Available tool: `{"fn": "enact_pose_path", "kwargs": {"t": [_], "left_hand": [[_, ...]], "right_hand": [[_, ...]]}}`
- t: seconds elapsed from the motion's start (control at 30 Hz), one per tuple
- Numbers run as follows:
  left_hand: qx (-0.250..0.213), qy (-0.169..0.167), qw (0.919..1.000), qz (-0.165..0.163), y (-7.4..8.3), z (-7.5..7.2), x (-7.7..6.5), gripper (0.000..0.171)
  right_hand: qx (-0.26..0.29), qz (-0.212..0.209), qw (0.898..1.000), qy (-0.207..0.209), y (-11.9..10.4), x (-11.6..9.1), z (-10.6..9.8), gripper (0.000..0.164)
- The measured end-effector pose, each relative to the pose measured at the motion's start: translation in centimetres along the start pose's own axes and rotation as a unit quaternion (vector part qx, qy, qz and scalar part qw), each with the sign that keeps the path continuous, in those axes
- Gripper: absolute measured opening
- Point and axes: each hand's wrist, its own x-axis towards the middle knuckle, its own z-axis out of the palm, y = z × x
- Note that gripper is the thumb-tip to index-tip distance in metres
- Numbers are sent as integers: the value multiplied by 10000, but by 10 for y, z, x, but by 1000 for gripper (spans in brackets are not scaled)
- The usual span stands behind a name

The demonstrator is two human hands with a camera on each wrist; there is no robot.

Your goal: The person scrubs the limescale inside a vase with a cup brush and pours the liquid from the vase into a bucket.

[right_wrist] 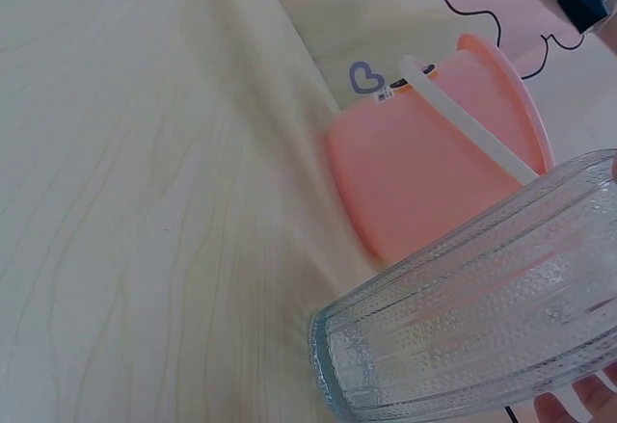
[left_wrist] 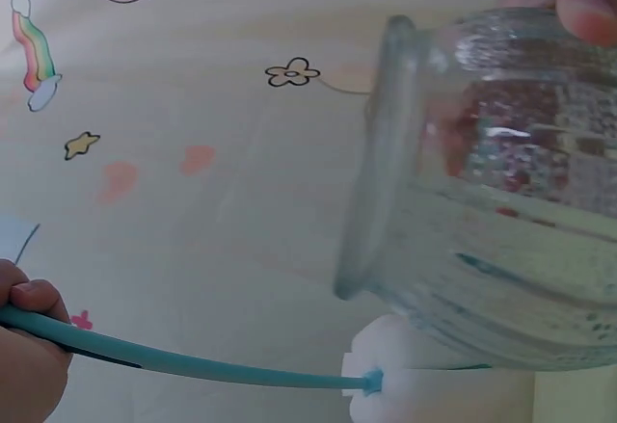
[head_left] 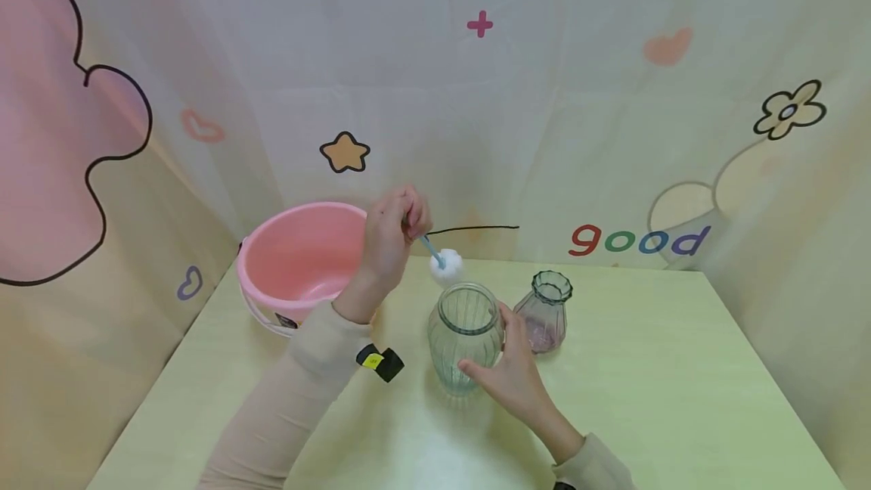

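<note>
My left hand (head_left: 395,237) grips the blue handle (left_wrist: 207,367) of a cleaning brush with a white, fluffy-looking head (head_left: 446,268). That head hangs just above and behind the rim of a ribbed clear-green glass vase (head_left: 463,346), outside its mouth. Around the vase's right side goes my right hand (head_left: 513,376), thumb on the near face and fingers behind. The vase stands upright on the table, its textured wall (right_wrist: 472,317) filling the lower right wrist view. Close behind the right hand is a smaller glass vase (head_left: 547,316), green at its wavy rim and purple below.
A pink bucket (head_left: 268,289) with a white handle stands at the back left, partly behind the left forearm. The pale wooden table (head_left: 667,384) ends at a printed curtain (head_left: 408,51) along the back and sides.
</note>
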Motion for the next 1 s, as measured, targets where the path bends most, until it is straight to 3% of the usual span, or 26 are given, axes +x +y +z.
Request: {"fn": "enact_pose_path", "kwargs": {"t": [0.2,0.5,0.83,1.0], "left_hand": [[395,361,9985,92,-33,-6,-9,25],[713,439,9965,-43,-70,-15,-19,24],[1016,466,9937,93,-101,-23,-27,23],[896,566,9942,198,-108,-27,-31,22]], "right_hand": [[130,28,9999,-50,0,-2,0,98],[232,45,9997,-65,1,-2,0,99],[253,-90,9996,-43,1,-1,-1,97],[234,-112,9997,-51,1,0,-2,96]]}}
